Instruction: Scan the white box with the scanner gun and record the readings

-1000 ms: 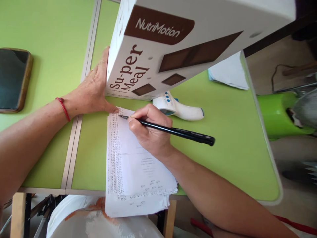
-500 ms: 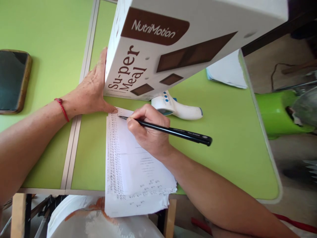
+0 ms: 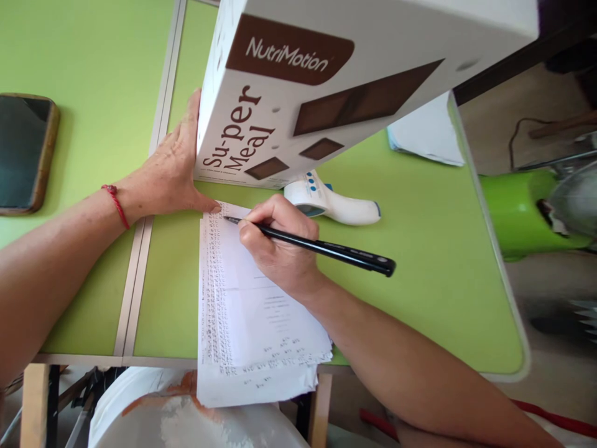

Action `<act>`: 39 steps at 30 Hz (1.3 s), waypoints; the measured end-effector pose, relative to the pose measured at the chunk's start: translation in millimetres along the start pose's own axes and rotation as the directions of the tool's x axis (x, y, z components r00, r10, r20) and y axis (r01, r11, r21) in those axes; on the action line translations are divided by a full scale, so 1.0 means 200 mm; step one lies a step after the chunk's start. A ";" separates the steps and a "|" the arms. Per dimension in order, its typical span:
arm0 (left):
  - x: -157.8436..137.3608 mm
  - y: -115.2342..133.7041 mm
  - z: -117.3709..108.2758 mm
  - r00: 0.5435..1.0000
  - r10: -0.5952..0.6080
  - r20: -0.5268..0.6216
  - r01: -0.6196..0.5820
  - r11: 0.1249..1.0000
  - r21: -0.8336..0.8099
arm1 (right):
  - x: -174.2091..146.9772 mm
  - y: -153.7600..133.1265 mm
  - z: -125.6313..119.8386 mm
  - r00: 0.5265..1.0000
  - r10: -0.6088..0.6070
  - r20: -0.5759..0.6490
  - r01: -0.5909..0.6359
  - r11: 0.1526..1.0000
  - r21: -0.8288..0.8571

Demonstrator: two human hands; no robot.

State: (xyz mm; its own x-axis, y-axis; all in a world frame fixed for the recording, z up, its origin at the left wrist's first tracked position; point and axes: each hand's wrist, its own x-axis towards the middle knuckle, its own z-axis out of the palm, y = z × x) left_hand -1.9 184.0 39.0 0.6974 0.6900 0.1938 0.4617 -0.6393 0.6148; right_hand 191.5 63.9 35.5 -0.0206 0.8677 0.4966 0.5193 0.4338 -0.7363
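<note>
Head view is showing me the right hand closed around a black pen, its tip standing at the far end of the small written columns on the paper sheets; whether it is touching, I am not able to tell. The left hand is clamping nothing: its thumb is resting on the sheets' far edge while its spread fingers are lying along the white box. The sheets are lying on the green table, their near end overhanging its edge. I am judging that they could twist or slip if that lone thumb lifted, that ink could mark the nearby thumb, and that a careless knuckle could bump the white handheld device.
</note>
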 end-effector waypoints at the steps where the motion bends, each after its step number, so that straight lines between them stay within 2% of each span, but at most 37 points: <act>1: 0.00 0.00 0.00 1.000 0.012 -0.009 -0.012 1.000 -0.009 | 0.00 0.00 0.00 1.000 0.006 0.003 -0.006 1.000 0.000; 11: 0.00 -0.01 0.00 0.996 0.075 -0.039 -0.078 0.994 -0.077 | 0.00 0.00 0.00 1.000 -0.001 -0.028 0.000 0.999 -0.051; 14: -0.01 0.00 -0.01 0.999 0.033 -0.028 -0.035 0.997 -0.065 | 0.00 0.01 -0.01 0.999 0.009 -0.053 -0.012 0.998 -0.058; 20: 0.00 0.04 -0.02 1.000 -0.029 -0.001 0.029 0.999 -0.032 | 0.00 0.01 -0.01 0.999 0.024 -0.021 -0.024 1.000 -0.011; 25: 0.00 0.01 -0.01 1.000 -0.009 -0.002 0.009 0.999 -0.035 | 0.00 0.01 -0.01 1.000 0.020 0.002 -0.020 1.000 -0.015; 28: -0.01 0.00 -0.01 1.000 0.013 -0.005 -0.013 0.999 -0.042 | 0.01 0.01 -0.01 1.000 0.003 -0.026 -0.004 1.000 -0.014; 32: -0.01 0.02 -0.01 1.000 -0.007 -0.008 0.007 0.999 -0.033 | 0.00 0.01 -0.01 0.998 -0.014 -0.060 0.011 0.999 -0.041; 39: 0.00 0.02 -0.01 0.999 -0.038 0.036 0.036 0.998 0.056 | 0.00 0.01 -0.01 1.000 0.009 -0.029 -0.011 0.998 -0.064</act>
State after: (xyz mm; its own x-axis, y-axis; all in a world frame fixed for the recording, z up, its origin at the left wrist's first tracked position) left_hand -1.0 182.2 43.6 0.6989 0.7009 0.1425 0.5162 -0.6322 0.5778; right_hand 194.9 64.1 34.4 0.0086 0.8642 0.5030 0.5728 0.4080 -0.7109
